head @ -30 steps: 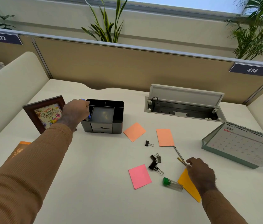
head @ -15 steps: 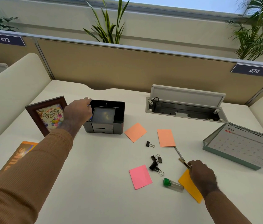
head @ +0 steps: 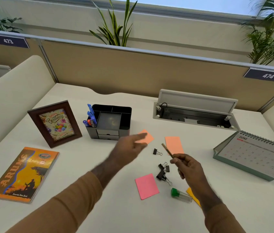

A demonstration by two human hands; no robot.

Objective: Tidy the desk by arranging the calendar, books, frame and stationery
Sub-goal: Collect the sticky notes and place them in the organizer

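Head view: the desk (head: 75, 207) is seen as a pale worktop bounded by a partition at its far edge. The calendar (head: 257, 157) is stood near the right edge, open at June. The book (head: 23, 174), with an orange cover, is laid flat near the left edge, and the picture frame (head: 54, 123) is propped upright just beyond it. The black organiser (head: 112, 121) is placed toward the far middle, with pens (head: 90, 118) stood in its left compartment. Loose sticky notes, binder clips (head: 162, 172) and a small green-capped tube (head: 180, 195) are scattered over the middle of the worktop.

The left hand (head: 129, 148) is held open and empty above the worktop, its fingers spread and blurred, near the front of the organiser and partly over the orange note (head: 147, 137). The right hand (head: 188, 169) is closed in a pinch on a pencil (head: 167, 150). The pencil is thin and brownish, lifted clear of the worktop, and its long axis is slanted up and away to the left from the fingertips, roughly toward the organiser.

The coming move is judged to turn on this: the organiser lies up and left of the pencil, well apart, and the empty left hand is the nearer of the two. Either a hand-over or a longer reach by the right hand would be called for.
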